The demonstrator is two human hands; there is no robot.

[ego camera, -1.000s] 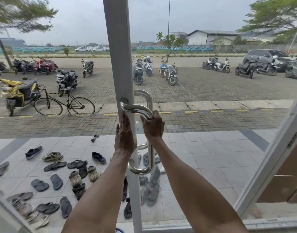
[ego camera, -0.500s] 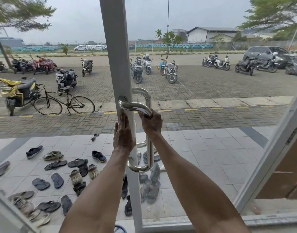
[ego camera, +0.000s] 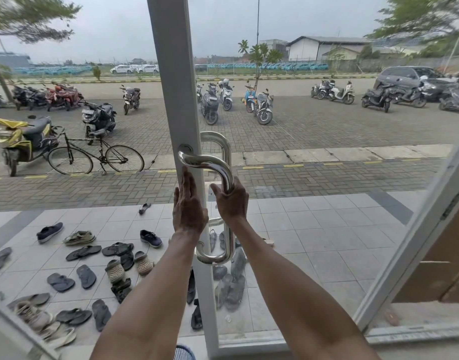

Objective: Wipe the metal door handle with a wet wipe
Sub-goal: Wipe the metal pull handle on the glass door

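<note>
A polished metal door handle (ego camera: 212, 163) is fixed to the white frame (ego camera: 175, 87) of a glass door in front of me. It bends out from the frame and runs down as a vertical bar to a lower mount. My right hand (ego camera: 232, 203) is closed around the bar just below the upper bend. My left hand (ego camera: 188, 209) lies flat against the door frame beside the handle, fingers straight and pointing up. No wet wipe shows; whether one is inside my right fist I cannot tell. A matching handle (ego camera: 221, 142) sits on the far side of the glass.
Beyond the glass, several shoes and sandals (ego camera: 114, 271) lie on a tiled porch, with a bicycle (ego camera: 95, 157) and parked scooters (ego camera: 210, 105) on the paving behind. A second white-framed door leaf (ego camera: 410, 253) slants at the right.
My right hand has slid a little way down the bar, uncovering the upper bend. My left hand stays flat on the frame.
</note>
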